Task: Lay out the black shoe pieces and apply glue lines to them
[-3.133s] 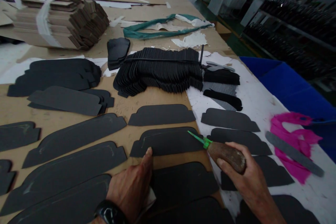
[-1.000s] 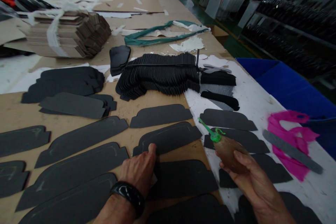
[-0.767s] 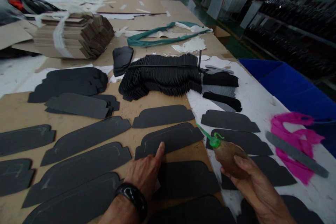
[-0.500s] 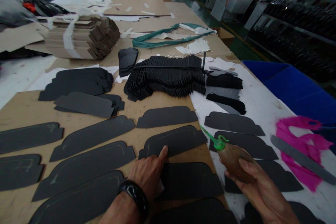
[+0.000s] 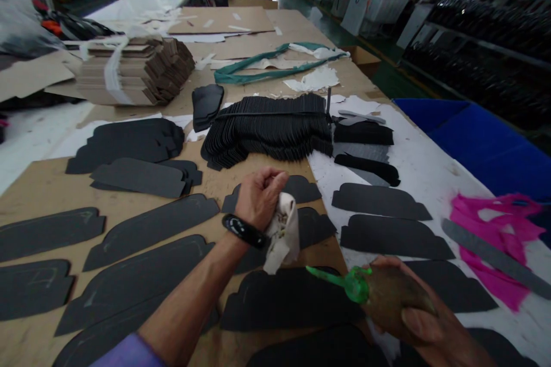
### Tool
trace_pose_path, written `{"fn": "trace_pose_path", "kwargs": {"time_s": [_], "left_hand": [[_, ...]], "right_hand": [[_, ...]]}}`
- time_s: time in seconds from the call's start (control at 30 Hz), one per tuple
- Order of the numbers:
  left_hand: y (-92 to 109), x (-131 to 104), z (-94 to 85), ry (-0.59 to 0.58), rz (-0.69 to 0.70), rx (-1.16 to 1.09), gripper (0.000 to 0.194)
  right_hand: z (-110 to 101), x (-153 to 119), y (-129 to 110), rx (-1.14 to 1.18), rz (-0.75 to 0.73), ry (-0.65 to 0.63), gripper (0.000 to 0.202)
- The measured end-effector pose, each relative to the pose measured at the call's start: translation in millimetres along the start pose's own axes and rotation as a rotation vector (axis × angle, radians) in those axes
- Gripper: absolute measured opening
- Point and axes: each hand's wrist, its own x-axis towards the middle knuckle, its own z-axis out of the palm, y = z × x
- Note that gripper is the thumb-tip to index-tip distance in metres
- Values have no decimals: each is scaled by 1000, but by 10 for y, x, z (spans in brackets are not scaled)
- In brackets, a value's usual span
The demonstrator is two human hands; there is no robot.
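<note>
My left hand [image 5: 260,198], with a dark band at the wrist, is closed on a crumpled, stained whitish cloth [image 5: 284,232]. It hangs over two dark flat pieces near the middle of the table. In my right hand [image 5: 424,321] is a brown squeeze bottle [image 5: 394,298] with a green nozzle [image 5: 355,285] that points left. The nozzle's tip is over a dark piece [image 5: 293,301] in front of me. Rows of similar pieces lie flat; one at left [image 5: 150,229] bears faint pale lines along its edge.
A tied row of black pieces [image 5: 271,129] stands behind my left hand, with stacked dark pieces [image 5: 129,137] to its left. Farther back are a cardboard bundle [image 5: 138,71] and a green strap loop [image 5: 245,73]. Pink cloth [image 5: 486,241] and a blue bin [image 5: 473,143] are at right.
My left hand has lifted off the pointed-at piece and moved forward, the cloth now in full view. My right hand has come down and slightly nearer with the bottle, whose nozzle points more level.
</note>
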Motion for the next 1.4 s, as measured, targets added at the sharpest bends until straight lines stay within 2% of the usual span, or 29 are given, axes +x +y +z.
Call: {"fn": "trace_pose_path", "kwargs": {"time_s": [0.07,0.13,0.17,0.23,0.3,0.33,0.43,0.5,0.57,0.7,0.83,1.07,1.2,1.4], "left_hand": [[12,-20,209,-216,4,-29,30],[40,-186,288,-541,15,-34,16],[55,-299,267,-692,19,-36,11],[73,-518,128,-825,17,24,15],[55,-659,-80,-724,3,284,25],[27,-690,-185,-632,-15,417,30],[-127,-657,-409,-408,-119,768,47],[-258,-590,-466,-379,-208,938,56],[-379,-534,-473,-394,-263,1018,62],[-536,-509,-463,-409,-294,1009,67],[-586,-538,-499,-409,-267,983,69],[-565,-502,-562,-475,-292,914,68],[-573,-496,-560,-450,-292,914,66],[-587,-492,-558,-476,-285,908,66]], "right_hand": [[15,8,-5,71,-27,57,47],[10,67,-44,161,-52,143,39],[10,114,-80,191,-65,191,34],[37,234,-174,180,-112,278,29],[117,378,-265,74,-165,307,31],[174,457,-295,-1,-189,300,35],[383,718,-293,-257,-233,231,48],[535,905,-235,-443,-269,161,52],[688,1085,-170,-637,-320,85,51],[967,1353,-93,-906,-434,-16,44],[1119,1479,-64,-1046,-470,-51,42],[1156,1554,-30,-1143,-466,-59,41],[1152,1588,-16,-1154,-445,-66,41],[1155,1658,4,-1142,-480,-36,41]]}}
